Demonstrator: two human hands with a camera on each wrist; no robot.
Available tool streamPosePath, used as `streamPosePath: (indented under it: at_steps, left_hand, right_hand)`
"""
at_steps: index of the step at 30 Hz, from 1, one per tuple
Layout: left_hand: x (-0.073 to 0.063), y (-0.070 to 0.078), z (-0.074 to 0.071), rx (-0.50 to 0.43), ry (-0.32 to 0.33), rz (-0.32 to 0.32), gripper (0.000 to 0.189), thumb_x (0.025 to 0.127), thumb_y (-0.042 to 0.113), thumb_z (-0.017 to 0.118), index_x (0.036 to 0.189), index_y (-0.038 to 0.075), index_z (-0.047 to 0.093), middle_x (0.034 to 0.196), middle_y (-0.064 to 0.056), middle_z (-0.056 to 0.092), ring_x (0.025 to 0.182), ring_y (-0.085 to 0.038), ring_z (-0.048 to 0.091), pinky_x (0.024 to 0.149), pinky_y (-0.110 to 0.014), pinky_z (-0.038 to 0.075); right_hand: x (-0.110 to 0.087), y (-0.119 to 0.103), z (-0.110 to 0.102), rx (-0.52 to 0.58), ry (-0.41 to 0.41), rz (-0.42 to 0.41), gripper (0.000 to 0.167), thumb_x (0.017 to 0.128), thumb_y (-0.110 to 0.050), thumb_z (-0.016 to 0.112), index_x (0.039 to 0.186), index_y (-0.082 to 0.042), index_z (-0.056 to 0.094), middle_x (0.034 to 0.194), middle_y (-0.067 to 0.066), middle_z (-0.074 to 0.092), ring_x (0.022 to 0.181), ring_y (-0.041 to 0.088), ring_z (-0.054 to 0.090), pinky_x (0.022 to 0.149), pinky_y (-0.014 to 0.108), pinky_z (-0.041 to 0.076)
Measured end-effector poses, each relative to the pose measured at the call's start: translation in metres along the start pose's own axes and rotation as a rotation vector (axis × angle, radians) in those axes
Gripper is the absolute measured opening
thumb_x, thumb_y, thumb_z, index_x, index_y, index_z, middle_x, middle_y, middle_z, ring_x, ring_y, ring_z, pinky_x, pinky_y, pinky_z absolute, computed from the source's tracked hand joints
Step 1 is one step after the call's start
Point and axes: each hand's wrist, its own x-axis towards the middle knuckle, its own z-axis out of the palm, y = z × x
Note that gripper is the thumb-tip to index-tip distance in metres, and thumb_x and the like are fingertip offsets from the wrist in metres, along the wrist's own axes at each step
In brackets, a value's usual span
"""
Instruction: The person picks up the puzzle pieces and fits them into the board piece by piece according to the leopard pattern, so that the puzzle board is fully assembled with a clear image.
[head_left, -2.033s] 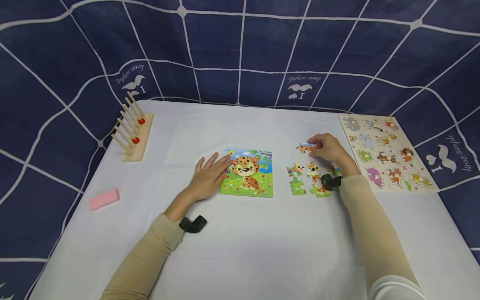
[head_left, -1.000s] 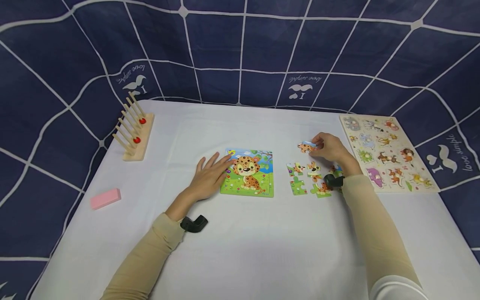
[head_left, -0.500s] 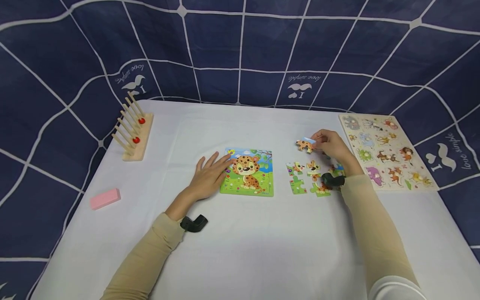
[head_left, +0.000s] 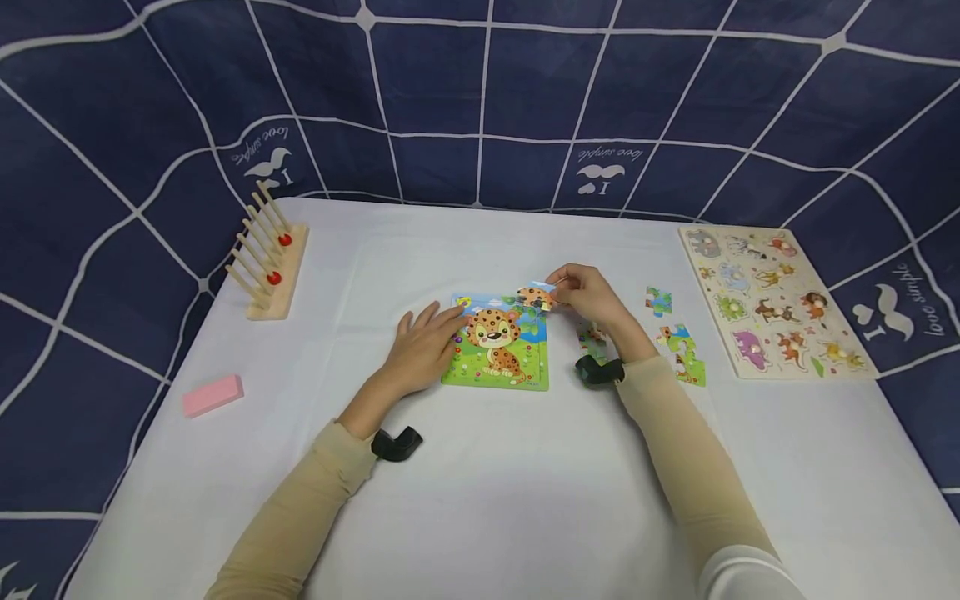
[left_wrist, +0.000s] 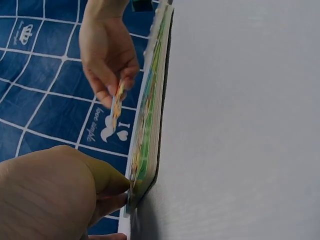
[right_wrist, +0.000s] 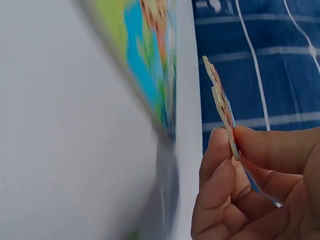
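My right hand (head_left: 588, 296) pinches a jigsaw piece (head_left: 535, 296) with orange leopard spots and blue sky, over the upper right part of the leopard puzzle board (head_left: 459, 377). Thumb and fingertips hold the thin piece (right_wrist: 220, 100) by one end in the right wrist view, its edge turned to the camera. My left hand (head_left: 420, 354) lies at the board's left side, its fairly straight fingers resting on the rim. Several loose jigsaw pieces (head_left: 690, 367) lie on the table to the right, some partly hidden by the right wrist.
A peg puzzle with animals (head_left: 772, 308) lies at the far right. At the left stand a wooden rack of upright pegs with red beads (head_left: 276, 287) and, nearer, a pink block (head_left: 213, 396). A dark blue checked cloth (head_left: 427, 83) hangs behind the white table (head_left: 480, 500).
My right hand has lifted the spotted piece from among the loose pieces and carried it left to the board's upper right corner. The left hand has stayed nearly in place on the rim.
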Motion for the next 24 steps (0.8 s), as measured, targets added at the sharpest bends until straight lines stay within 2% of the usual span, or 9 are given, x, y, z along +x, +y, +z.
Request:
streamPosePath:
  at_steps: [6, 9, 16, 24]
  left_hand:
    - [0.006, 0.007, -0.004, 0.041, 0.001, -0.012, 0.045, 0.101, 0.017, 0.044, 0.146, 0.013, 0.047, 0.154, -0.007, 0.042, 0.146, -0.04, 0.027, 0.114, -0.063, 0.019]
    - [0.008, 0.009, -0.004, 0.047, -0.004, -0.019, 0.045, 0.101, 0.017, 0.043, 0.145, 0.013, 0.047, 0.152, -0.009, 0.043, 0.145, -0.04, 0.028, 0.114, -0.063, 0.02]
    - [0.01, 0.012, -0.003, 0.064, 0.026, -0.002, 0.047, 0.099, 0.015, 0.045, 0.145, 0.015, 0.048, 0.149, -0.01, 0.046, 0.143, -0.041, 0.03, 0.113, -0.063, 0.023]
    - [0.01, 0.012, 0.003, 0.125, 0.03, 0.011, 0.047, 0.1, 0.02, 0.047, 0.148, 0.018, 0.045, 0.144, -0.01, 0.046, 0.137, -0.036, 0.033, 0.107, -0.056, 0.03]
  right_hand:
    - [0.007, -0.015, 0.037, -0.022, -0.047, -0.08, 0.018, 0.095, -0.001, 0.058, 0.111, 0.002, 0.065, 0.089, 0.016, 0.065, 0.073, 0.023, 0.06, 0.063, 0.027, 0.047]
    - [0.009, -0.019, 0.048, -0.052, -0.058, -0.08, 0.016, 0.094, -0.003, 0.06, 0.108, 0.0, 0.068, 0.087, 0.014, 0.067, 0.072, 0.021, 0.06, 0.064, 0.026, 0.045]
    - [0.009, -0.024, 0.056, -0.185, -0.019, -0.056, 0.015, 0.093, -0.005, 0.061, 0.104, -0.006, 0.071, 0.081, 0.007, 0.066, 0.073, 0.02, 0.059, 0.071, 0.03, 0.044]
    - [0.009, -0.022, 0.065, -0.254, 0.027, -0.107, 0.012, 0.092, -0.006, 0.063, 0.1, -0.006, 0.073, 0.077, 0.006, 0.064, 0.068, 0.017, 0.053, 0.066, 0.028, 0.042]
